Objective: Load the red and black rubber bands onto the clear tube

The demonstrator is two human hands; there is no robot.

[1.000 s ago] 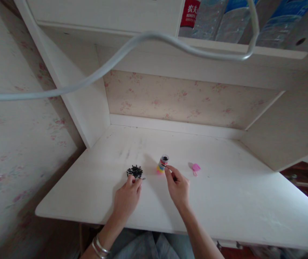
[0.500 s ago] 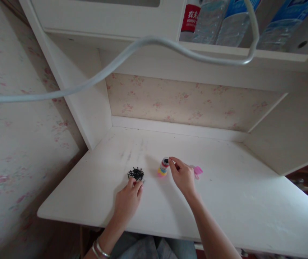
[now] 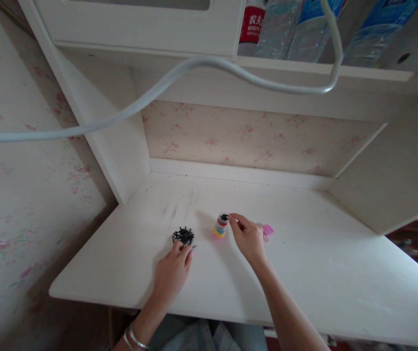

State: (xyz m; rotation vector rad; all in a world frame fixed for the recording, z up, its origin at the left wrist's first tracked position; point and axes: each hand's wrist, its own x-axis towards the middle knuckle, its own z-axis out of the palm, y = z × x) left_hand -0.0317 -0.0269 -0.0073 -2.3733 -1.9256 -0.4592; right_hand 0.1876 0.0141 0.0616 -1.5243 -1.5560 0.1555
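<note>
A small heap of black screws (image 3: 183, 236) lies on the white desk (image 3: 304, 273). My left hand (image 3: 174, 270) rests just below the heap, fingers curled in a pinch at its near edge; what they grip is too small to name. A little open jar (image 3: 221, 225) with coloured bands stands upright to the right of the heap. My right hand (image 3: 248, 239) is beside the jar, thumb and forefinger pinched at its rim. A pink lid (image 3: 267, 230) lies right of that hand, partly hidden by it.
The desk sits in a white alcove with floral wallpaper (image 3: 260, 139) behind and side panels left and right. A shelf above holds water bottles (image 3: 285, 27). A grey cable (image 3: 179, 73) hangs across the upper view. Bracelets (image 3: 133, 337) circle my left wrist.
My right hand has moved from below the jar up to its right side, fingertips now at the rim. My left hand has stayed by the screw heap.
</note>
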